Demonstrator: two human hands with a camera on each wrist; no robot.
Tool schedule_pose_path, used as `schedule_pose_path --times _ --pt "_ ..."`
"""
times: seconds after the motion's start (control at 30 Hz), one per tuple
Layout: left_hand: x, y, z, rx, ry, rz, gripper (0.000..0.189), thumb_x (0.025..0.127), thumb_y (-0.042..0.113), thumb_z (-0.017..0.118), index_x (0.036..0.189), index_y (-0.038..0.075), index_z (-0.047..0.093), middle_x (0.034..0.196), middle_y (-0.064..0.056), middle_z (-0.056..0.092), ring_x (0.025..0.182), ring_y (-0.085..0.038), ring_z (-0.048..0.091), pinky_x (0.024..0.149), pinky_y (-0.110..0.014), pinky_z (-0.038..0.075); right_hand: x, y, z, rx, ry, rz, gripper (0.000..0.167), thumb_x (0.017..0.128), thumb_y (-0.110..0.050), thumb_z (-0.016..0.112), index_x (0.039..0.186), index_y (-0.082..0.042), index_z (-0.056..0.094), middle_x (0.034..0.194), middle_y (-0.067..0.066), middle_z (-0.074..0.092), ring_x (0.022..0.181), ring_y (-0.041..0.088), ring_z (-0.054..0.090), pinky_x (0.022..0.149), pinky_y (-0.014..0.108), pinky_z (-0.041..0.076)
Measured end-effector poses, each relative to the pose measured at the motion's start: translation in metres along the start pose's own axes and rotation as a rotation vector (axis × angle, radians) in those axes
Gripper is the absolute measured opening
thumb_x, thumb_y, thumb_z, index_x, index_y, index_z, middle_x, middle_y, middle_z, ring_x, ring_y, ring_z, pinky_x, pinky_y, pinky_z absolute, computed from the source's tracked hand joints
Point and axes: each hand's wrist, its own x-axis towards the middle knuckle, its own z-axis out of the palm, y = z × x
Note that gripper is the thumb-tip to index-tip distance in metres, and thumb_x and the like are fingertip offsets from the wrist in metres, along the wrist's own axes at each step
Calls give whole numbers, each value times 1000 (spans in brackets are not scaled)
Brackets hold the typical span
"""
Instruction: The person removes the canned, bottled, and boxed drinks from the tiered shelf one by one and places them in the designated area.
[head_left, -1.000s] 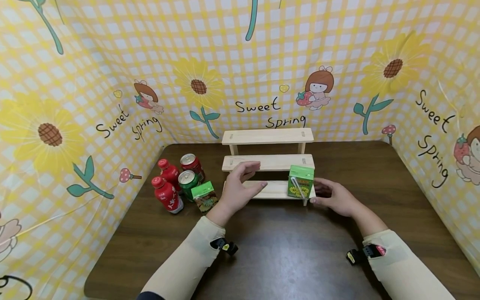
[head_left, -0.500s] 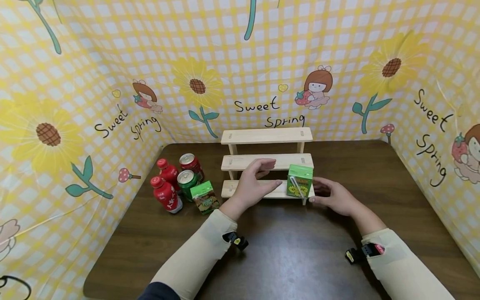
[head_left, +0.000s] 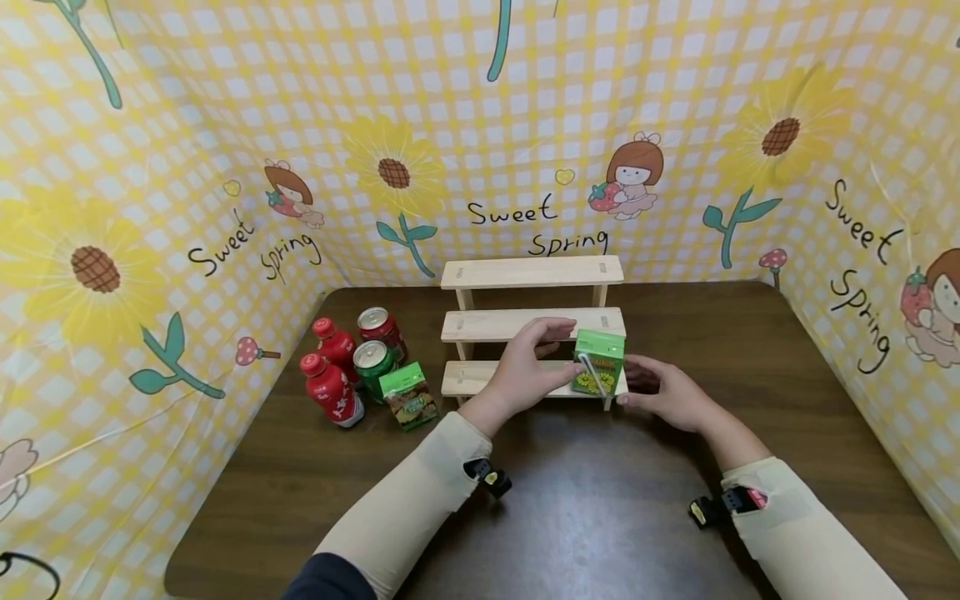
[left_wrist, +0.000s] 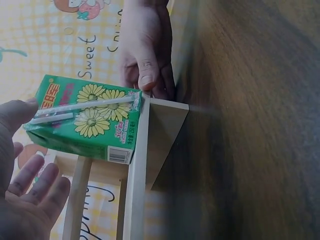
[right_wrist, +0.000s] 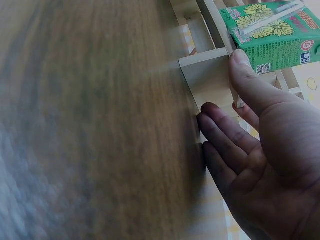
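A green juice box [head_left: 598,362] with yellow flowers and a wrapped straw on its front stands at the right end of the lowest tier of a wooden three-tier shelf [head_left: 480,377]. My left hand [head_left: 528,368] is at the box's left side, fingers spread. In the left wrist view its thumb [left_wrist: 19,114] overlaps the upper end of the straw, its other fingers lying beyond the box. My right hand [head_left: 666,393] holds the right end of the lowest plank, thumb [right_wrist: 243,65] at the front corner and index finger round the back corner.
Left of the shelf, several drinks stand on the dark wooden table [head_left: 300,508]: two red bottles [head_left: 330,390], a red can [head_left: 384,332], a green can [head_left: 373,368] and a brown-and-green drink box [head_left: 408,396]. A yellow checked cloth [head_left: 502,150] surrounds the table.
My left hand has moved right along the shelf's front, up to the juice box. My right hand, the box and the shelf have stayed in place.
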Motion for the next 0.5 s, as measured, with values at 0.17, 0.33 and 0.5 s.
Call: schedule_pose_path --times 0.17,0.33,0.5 --pt "5 1 5 -6 -23 -1 63 89 10 86 144 6 57 139 -5 58 129 -21 59 108 -33 49 1 -1 0 -3 4 0 76 93 -29 83 154 -2 47 132 19 67 124 39 63 103 58 49" --pt "8 4 11 -2 -54 -10 65 88 11 87 146 7 56 137 -4 58 125 -15 60 105 -31 51 1 -1 0 -8 7 3 76 93 -30 83 154 -2 47 132 18 67 125 39 62 104 59 48" --pt "11 7 17 16 -83 8 67 88 11 87 147 7 55 137 -4 57 117 -14 64 96 -28 56 1 -2 0 -12 4 0 76 94 -32 82 155 -2 47 132 18 67 125 38 62 104 59 48"
